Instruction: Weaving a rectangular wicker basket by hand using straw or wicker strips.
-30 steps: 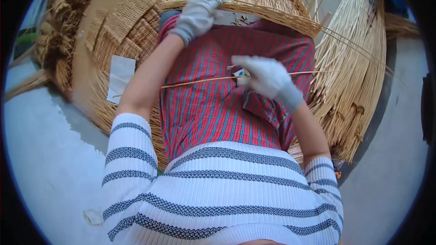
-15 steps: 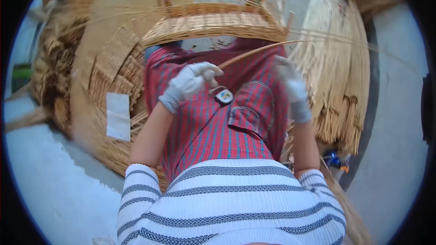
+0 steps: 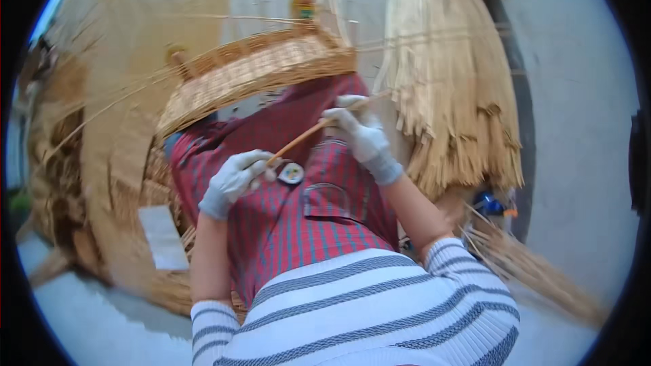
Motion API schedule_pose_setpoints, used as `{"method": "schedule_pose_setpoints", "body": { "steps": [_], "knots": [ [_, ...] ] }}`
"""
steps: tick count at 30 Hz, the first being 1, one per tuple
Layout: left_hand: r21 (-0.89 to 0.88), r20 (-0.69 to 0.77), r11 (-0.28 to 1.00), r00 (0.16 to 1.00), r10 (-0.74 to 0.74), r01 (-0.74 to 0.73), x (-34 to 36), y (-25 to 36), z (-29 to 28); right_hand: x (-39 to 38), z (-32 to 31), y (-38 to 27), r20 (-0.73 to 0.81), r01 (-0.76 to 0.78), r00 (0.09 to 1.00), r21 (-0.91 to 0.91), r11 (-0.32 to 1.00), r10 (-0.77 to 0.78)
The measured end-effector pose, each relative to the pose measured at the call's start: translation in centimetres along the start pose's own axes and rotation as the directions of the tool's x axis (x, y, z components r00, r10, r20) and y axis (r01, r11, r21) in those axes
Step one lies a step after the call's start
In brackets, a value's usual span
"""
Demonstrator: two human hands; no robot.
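Both hands wear pale gloves over a red plaid cloth (image 3: 258, 244) on my lap. My left hand (image 3: 239, 179) grips the lower left end of a thin tan cane (image 3: 304, 137). Higher up, at right, my right hand (image 3: 358, 135) is closed on the same cane, which slants up to the right. A small white-and-black round-cornered object, apparently a tape measure (image 3: 291, 173), lies on the cloth beside my left hand. Beyond my knees rests a woven wicker basket piece (image 3: 258, 68) with long loose rods. The picture is slightly blurred.
A long bundle of pale strands (image 3: 454, 81) lies at right. At left are stacked brown fibre bundles (image 3: 64, 163), woven mats and a white paper (image 3: 163, 237). A blue object (image 3: 489, 205) sits near my right elbow. Grey floor (image 3: 569, 129) runs along the right.
My left hand left the basket rim and took the cane. My right hand moved up and closed on it. The view has turned, shifting the basket left and downward.
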State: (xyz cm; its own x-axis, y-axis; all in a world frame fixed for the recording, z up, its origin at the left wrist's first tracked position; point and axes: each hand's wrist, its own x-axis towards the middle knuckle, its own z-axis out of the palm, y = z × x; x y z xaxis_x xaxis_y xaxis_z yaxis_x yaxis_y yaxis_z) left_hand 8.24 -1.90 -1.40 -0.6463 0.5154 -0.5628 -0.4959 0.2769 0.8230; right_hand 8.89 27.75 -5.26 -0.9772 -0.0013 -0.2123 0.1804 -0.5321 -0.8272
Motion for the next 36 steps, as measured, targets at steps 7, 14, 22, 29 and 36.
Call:
{"method": "schedule_pose_setpoints", "body": {
  "steps": [7,14,22,29,36],
  "knots": [
    [0.344,-0.707,0.871,0.513,0.487,-0.352,5.9,-2.0,-7.8,4.7,1.9,-4.2,-0.084,0.364,0.915,-0.255,0.896,-0.395],
    [0.339,-0.665,0.935,0.675,0.319,-0.107,7.3,-3.7,-7.9,9.9,2.4,-1.7,-0.064,0.266,0.946,-0.403,0.876,-0.317],
    [0.121,-0.765,0.904,0.541,0.348,-0.41,8.9,0.3,-5.4,14.4,-0.8,-0.2,-0.068,0.07,0.993,-0.363,0.929,-0.101],
    [-0.139,-0.48,0.97,0.87,0.109,-0.198,13.3,2.6,-6.0,15.8,3.9,-1.1,0.13,0.377,0.92,-0.546,0.748,-0.369],
    [-0.341,-0.608,0.896,0.793,0.019,-0.283,14.8,2.6,-4.7,25.9,17.9,-0.5,0.612,0.757,0.634,-0.616,0.218,-0.472]
  ]
}}
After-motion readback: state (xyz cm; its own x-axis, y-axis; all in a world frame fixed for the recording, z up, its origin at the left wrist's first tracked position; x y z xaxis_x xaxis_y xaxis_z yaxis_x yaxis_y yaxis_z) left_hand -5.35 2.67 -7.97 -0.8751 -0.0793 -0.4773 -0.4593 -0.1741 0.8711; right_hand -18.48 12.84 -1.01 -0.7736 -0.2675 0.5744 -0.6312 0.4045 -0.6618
